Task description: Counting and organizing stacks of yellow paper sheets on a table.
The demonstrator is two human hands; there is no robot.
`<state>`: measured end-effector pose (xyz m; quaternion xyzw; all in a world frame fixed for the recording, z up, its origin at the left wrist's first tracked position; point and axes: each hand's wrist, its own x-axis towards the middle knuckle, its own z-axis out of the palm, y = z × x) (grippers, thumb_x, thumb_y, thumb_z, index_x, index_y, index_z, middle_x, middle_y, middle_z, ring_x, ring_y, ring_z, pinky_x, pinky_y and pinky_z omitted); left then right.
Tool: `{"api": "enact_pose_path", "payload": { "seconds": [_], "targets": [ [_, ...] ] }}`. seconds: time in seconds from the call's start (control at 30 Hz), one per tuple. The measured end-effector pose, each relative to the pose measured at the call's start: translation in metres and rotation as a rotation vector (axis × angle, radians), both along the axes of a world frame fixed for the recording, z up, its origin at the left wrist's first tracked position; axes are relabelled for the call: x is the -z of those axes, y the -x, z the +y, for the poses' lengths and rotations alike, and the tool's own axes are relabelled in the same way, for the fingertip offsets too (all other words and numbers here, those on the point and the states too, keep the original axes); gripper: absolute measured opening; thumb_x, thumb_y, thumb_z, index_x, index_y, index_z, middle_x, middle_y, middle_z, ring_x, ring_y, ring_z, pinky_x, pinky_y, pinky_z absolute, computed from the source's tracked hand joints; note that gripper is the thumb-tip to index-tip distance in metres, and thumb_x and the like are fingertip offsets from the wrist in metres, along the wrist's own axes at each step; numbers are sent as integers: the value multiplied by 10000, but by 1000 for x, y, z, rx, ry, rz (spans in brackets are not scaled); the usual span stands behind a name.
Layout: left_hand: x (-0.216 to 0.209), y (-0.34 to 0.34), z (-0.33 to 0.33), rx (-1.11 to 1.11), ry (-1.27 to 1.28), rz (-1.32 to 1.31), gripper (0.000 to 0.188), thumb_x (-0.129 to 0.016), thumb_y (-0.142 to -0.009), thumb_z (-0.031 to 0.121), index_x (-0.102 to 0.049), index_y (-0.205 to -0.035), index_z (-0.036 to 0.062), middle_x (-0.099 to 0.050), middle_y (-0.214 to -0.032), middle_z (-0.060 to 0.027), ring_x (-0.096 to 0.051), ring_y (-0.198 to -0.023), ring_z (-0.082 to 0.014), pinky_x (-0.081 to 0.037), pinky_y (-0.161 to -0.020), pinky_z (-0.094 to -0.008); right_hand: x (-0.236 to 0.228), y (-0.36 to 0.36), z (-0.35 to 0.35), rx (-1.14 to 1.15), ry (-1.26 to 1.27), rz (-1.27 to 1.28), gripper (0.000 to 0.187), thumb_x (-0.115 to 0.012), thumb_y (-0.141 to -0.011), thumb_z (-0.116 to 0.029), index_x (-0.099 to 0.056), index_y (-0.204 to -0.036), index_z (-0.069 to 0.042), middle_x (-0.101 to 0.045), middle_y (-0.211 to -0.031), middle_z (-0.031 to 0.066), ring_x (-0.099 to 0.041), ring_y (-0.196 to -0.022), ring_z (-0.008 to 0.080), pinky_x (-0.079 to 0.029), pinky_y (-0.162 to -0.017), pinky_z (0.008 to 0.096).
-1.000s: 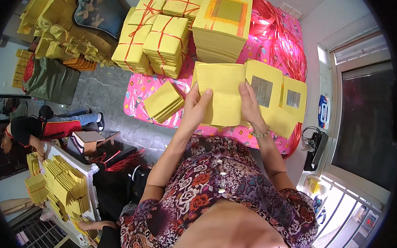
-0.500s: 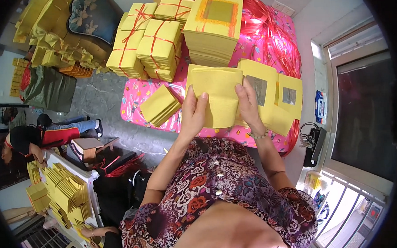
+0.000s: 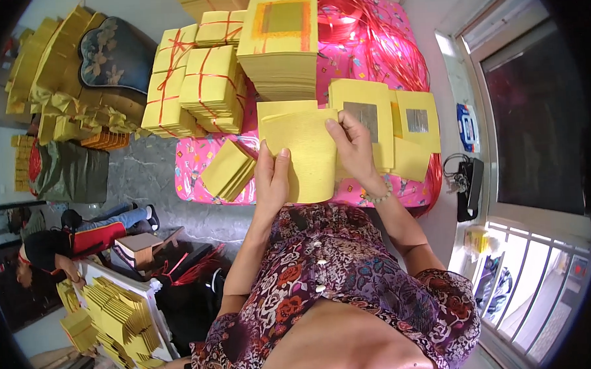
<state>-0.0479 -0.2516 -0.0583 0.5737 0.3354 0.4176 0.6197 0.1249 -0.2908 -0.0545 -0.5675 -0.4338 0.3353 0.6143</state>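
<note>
Yellow paper, held in front of the torso over the near edge of the table, face toward the wearer; top edge slightly curved, lower part bowed. Number of layers: cannot tell. More yellow paper shows behind its top edge; whether held or lying there, unclear.

Left hand pinches the left edge, thumb flat on the face, index at the side; remaining fingers partly hidden. Right hand grips near the upper right corner, thumb on the face, fingers curled, little gap at the thumb; fingertips behind not visible.

Handling, as judged: light, even thumb pressure suits the soft-looking paper, since a hard pinch could crease it. Hands sit at unequal heights, so matching the pull on both sides should limit skew. Edges are best squared before any pressing.

Around it: sheets with silver squares to the right, small yellow pile to the left, tall yellow stack beyond, ribbon-tied bundles beside that stack, red ribbon strands at far right, all on a pink patterned cover. Co-worker far left, by more yellow stacks.
</note>
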Motion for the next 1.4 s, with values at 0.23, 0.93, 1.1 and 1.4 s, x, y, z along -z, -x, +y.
{"api": "enact_pose_path", "payload": {
  "seconds": [0.23, 0.93, 1.1, 1.4],
  "targets": [
    [-1, -8, -3, 75, 81, -3, 362, -432, -986, 86, -401, -1329, -25, -555, -1208, -94, -503, -1110, -140, -394, -953, -280, 30, -15, -20, -56, 133, 62, 357, -568, -966, -242, -503, -712, 1, -397, -632, -74, -332, -603, 28, -296, -498, 245],
    [19, -30, 0, 162, 243, -40, 351, -434, -981, 70, -430, -1325, 3, -563, -1228, -80, -536, -1099, -145, -416, -942, -280, 24, -28, -53, -100, 371, -35, 419, -538, -973, -336, -662, -859, 48, -620, -707, -17, -539, -635, 35, -447, -545, 232],
    [16, -30, 2, 165, 254, -54, 340, -432, -981, 71, -430, -1313, -4, -566, -1212, -75, -534, -1097, -138, -416, -934, -272, 31, -34, -59, -249, 451, 25, 445, -510, -984, -359, -667, -856, 38, -636, -727, -3, -568, -649, 51, -469, -573, 232],
    [18, -31, 13, 91, 171, -7, 321, -432, -981, 71, -440, -1295, 4, -584, -1177, -76, -556, -1044, -130, -438, -893, -275, 32, -29, -51, -204, 433, -197, 552, -580, -931, -402, -519, -594, 31, -337, -497, -2, -335, -494, 79, -295, -441, 327]
  ]
}}
